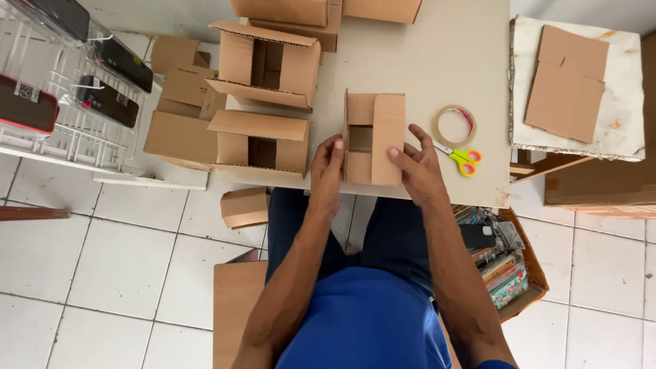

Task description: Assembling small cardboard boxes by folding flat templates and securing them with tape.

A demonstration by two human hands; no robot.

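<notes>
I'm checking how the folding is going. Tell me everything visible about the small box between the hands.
The box is plain brown corrugated cardboard, small and rectangular, resting near the front edge of the pale table. Its flaps are partly folded: a wide flap lies over its right side, while a dark opening shows at the centre-left, so it is not closed. No tape shows on it. The left hand presses its left edge and the right hand has fingers on its right flap. It stands apart from the other boxes.
</notes>
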